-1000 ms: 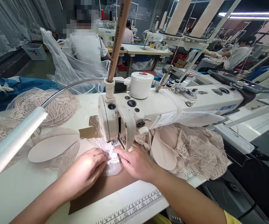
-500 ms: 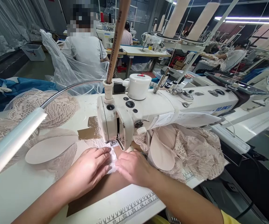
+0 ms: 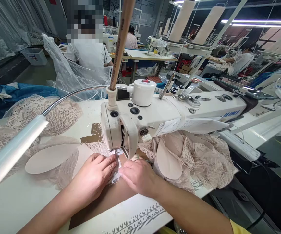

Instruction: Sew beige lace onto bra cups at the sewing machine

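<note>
My left hand [image 3: 94,178] and my right hand [image 3: 138,175] press side by side on a small piece of white lace [image 3: 115,167] just in front of the needle of a white sewing machine [image 3: 155,117]. The fingers of both hands are bent and pinch the lace flat on the brown patch of the table [image 3: 106,198]. The lace runs under the presser foot [image 3: 117,152]. Most of it is hidden by my fingers.
Beige lace garments with padded cups are heaped at the right [image 3: 191,159] and left [image 3: 50,156] of the machine. A gooseneck lamp [image 3: 14,149] reaches in from the left. A ruler strip [image 3: 140,219] marks the table's front edge. A person in white [image 3: 87,52] sits beyond.
Both hands have slid a little forward toward the needle with the lace. The view has shifted slightly; the machine and heaps stay put.
</note>
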